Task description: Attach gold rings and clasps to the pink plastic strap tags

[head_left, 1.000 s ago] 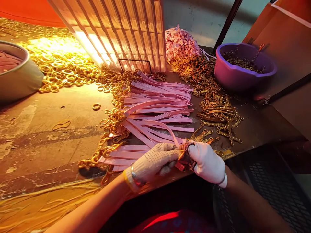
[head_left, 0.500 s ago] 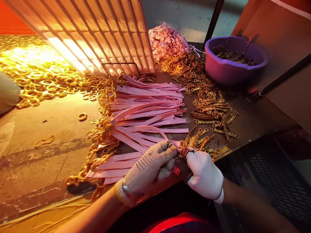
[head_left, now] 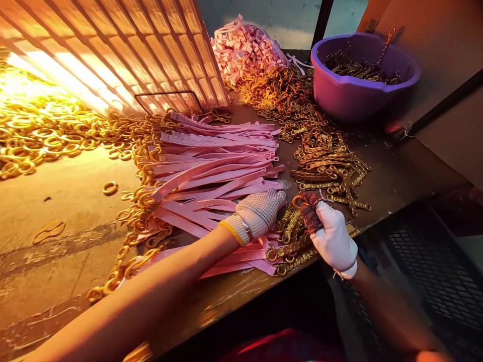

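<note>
My left hand (head_left: 262, 213), in a dotted knit glove with a yellow cuff, reaches palm down over the pink straps (head_left: 215, 173) near their right ends. Its fingers are curled together, and whatever they hold is hidden. My right hand (head_left: 332, 234), in a white glove with dark red knit on the fingers, is closed on a braided gold link; only the link's ring end (head_left: 298, 201) shows at the fingertips. Several braided gold links (head_left: 289, 226) lie between the hands, some over the straps. Gold rings and chain (head_left: 145, 201) bunch at the straps' left ends.
A purple tub (head_left: 350, 98) of dark links stands at the back right, beside a heap of braided links (head_left: 320, 151). A bag of pink pieces (head_left: 249, 50) sits behind. A ribbed translucent panel (head_left: 151, 55) rises at back left near piled gold rings (head_left: 56, 133).
My hands, together before, are now apart. The left has moved forward over the straps; the right has shifted right with a ring end at its fingers. The view has shifted slightly.
</note>
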